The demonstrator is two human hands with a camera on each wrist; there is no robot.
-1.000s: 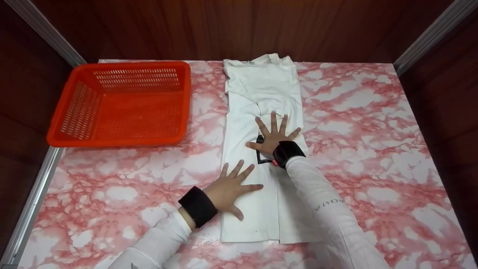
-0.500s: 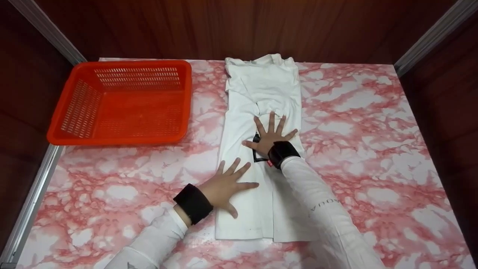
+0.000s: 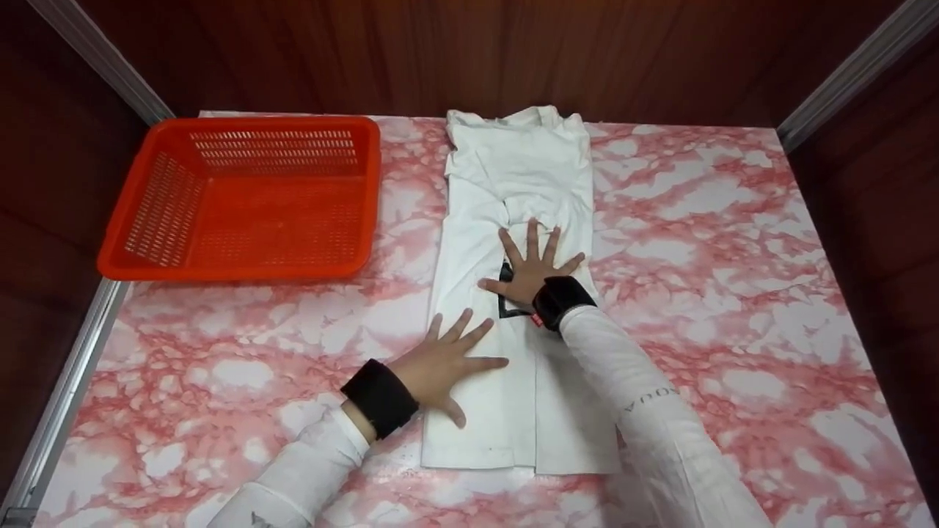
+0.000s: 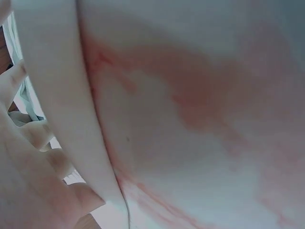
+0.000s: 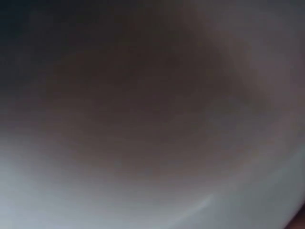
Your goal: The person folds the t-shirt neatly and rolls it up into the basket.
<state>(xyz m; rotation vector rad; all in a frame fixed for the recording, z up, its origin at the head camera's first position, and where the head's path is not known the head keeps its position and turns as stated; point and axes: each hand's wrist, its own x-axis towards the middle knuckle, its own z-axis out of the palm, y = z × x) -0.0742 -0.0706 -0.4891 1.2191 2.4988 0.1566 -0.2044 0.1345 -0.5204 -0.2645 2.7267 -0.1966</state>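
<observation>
A white T-shirt (image 3: 469, 242) lies lengthwise on the table, its sides folded inward into a long strip with the collar at the far end. Spread flat on its lower left part is my left hand (image 3: 439, 367), fingers apart. My right hand (image 3: 532, 279) rests on the middle of the shirt, its fingers fanned out and straight. Part of a black print (image 3: 511, 306) shows beside and under the right hand; the rest is covered. In the left wrist view the left hand (image 4: 33, 176) appears at the shirt's edge (image 4: 62, 95). The right wrist view is dark and blurred.
A red plastic basket (image 3: 271, 227) with slotted walls stands at the back left of the table. Pink-and-white marbled covering (image 3: 719, 293) spreads over the tabletop (image 3: 242, 374). Dark wooden panels (image 3: 469, 59) enclose the back and sides, with metal strips in the corners.
Both hands and the lower part of the shirt have shifted slightly left since the first frame. Over the last half second they hold nearly still; the fingers stay spread.
</observation>
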